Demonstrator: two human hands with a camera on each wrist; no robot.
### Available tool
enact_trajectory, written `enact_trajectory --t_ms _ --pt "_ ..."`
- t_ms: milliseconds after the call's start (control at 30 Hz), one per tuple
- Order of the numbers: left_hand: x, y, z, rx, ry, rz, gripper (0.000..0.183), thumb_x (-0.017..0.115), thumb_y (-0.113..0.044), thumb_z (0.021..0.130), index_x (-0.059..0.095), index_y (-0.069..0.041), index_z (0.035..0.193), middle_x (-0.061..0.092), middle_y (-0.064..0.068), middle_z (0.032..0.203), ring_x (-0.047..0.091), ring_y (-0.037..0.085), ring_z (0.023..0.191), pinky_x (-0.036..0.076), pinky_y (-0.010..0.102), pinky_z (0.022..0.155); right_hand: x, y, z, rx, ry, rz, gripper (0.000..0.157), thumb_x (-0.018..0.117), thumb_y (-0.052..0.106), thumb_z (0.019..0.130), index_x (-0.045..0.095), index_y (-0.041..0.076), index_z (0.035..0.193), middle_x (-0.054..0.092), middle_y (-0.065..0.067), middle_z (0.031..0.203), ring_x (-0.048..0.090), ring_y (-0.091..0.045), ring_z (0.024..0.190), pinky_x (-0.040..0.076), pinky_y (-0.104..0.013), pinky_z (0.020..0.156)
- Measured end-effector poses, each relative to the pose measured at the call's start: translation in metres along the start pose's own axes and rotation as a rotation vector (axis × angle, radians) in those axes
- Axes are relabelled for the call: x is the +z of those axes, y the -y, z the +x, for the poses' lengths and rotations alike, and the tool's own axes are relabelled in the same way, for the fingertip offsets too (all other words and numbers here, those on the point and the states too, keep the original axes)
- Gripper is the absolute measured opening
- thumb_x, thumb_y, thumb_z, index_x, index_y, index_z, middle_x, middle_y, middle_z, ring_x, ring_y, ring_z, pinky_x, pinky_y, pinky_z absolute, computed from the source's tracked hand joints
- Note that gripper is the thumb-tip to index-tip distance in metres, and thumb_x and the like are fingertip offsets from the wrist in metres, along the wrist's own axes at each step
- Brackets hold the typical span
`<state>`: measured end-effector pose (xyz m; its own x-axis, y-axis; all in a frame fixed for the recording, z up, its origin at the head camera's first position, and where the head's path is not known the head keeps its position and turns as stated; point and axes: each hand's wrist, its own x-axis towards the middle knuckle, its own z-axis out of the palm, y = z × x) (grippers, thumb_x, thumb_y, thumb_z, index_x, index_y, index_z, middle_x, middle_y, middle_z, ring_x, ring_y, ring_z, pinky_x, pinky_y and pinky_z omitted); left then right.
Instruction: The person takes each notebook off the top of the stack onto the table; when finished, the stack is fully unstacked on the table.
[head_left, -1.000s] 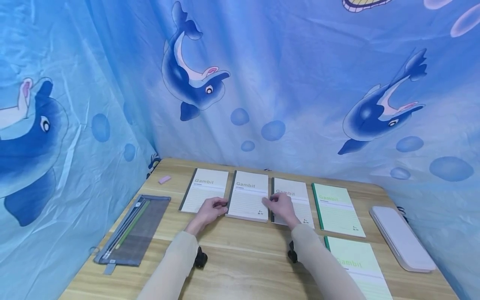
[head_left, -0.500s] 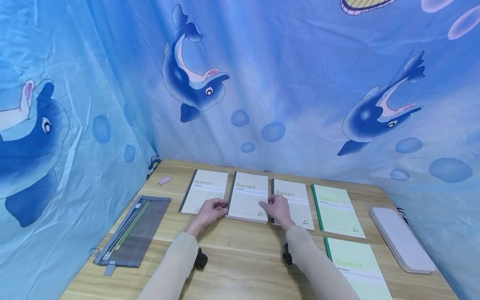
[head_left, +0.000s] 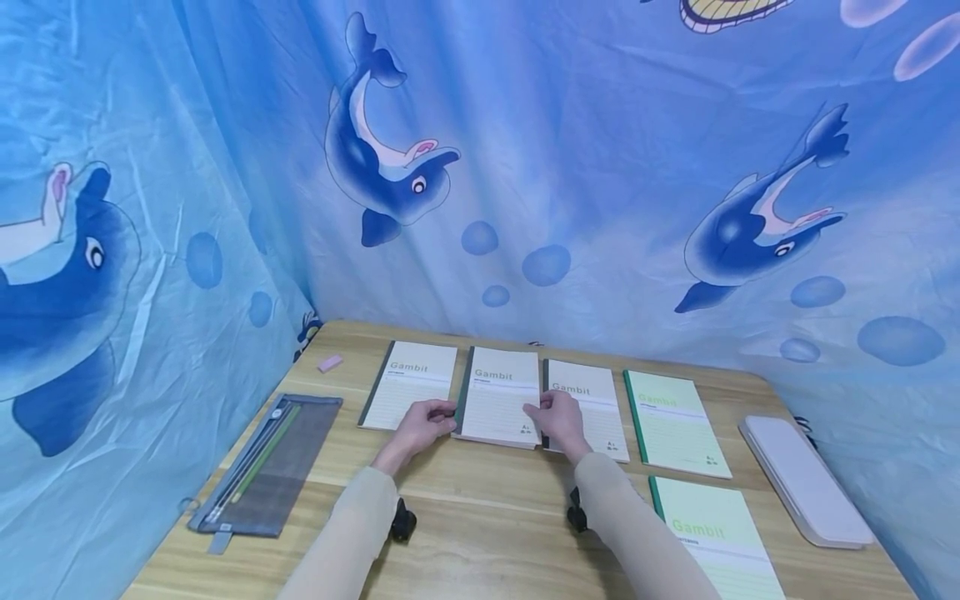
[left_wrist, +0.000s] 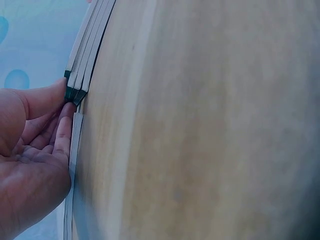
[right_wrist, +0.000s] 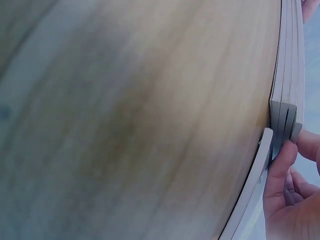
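A small stack of notebooks (head_left: 498,398) with a pale cover marked "Gambit" lies at the middle of the back row. At its left, my left hand (head_left: 422,423) holds the spine edge between thumb and bent fingers. Dark green spines of the notebook stack (left_wrist: 80,65) show beside that thumb in the left wrist view. My right hand (head_left: 558,418) grips the stack's right edge, thumb over the top cover. The top notebook sits slightly right of those beneath. Dark-spined notebooks lie close on the left (head_left: 412,383) and right (head_left: 602,417), the right one partly under my hand.
Two green-spined notebooks (head_left: 675,421) (head_left: 723,546) lie on the right. Beyond them is a white pencil case (head_left: 806,475). A grey mesh pouch (head_left: 300,467) with pencils and a pink eraser (head_left: 330,362) lie left. A blue dolphin curtain (head_left: 585,192) rises behind the wooden table (head_left: 480,533).
The right hand slid a little left, then slightly back right. The top notebook has shifted right, baring a green strip at the stack's left edge. The left hand stays put.
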<state>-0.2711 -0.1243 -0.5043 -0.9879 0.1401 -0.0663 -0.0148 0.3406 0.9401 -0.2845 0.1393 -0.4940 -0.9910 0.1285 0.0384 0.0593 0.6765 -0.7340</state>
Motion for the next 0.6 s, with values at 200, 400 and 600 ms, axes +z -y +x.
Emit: enact_trajectory --t_ms 200,400,600 --pt "0.001 0.001 0.0 -0.009 -0.001 -0.002 0.037 0.07 0.001 0.087 0.064 0.002 0.124 0.064 0.018 0.126 0.058 0.034 0.12 0.047 0.044 0.105 -0.002 -0.002 0.001 0.017 0.002 -0.004 0.042 0.079 0.028 0.086 0.068 -0.004 0.11 0.069 -0.011 0.095 0.065 -0.026 0.086 0.056 -0.042 0.079" --pt "0.001 0.001 0.001 -0.001 -0.01 0.005 0.038 0.07 0.002 0.086 0.064 0.002 0.124 0.064 0.019 0.126 0.058 0.035 0.12 0.048 0.045 0.104 -0.01 -0.005 0.002 0.028 -0.001 0.054 0.041 0.077 0.023 0.086 0.065 -0.006 0.113 0.067 -0.015 0.1 0.064 -0.029 0.093 0.055 -0.043 0.085" --pt "0.002 0.0 0.001 -0.008 -0.008 0.007 0.039 0.07 0.003 0.086 0.064 0.002 0.124 0.064 0.019 0.127 0.058 0.034 0.121 0.047 0.043 0.106 -0.018 -0.01 0.003 0.017 -0.023 0.104 0.04 0.076 0.019 0.087 0.064 -0.007 0.114 0.066 -0.017 0.1 0.063 -0.03 0.093 0.055 -0.042 0.083"
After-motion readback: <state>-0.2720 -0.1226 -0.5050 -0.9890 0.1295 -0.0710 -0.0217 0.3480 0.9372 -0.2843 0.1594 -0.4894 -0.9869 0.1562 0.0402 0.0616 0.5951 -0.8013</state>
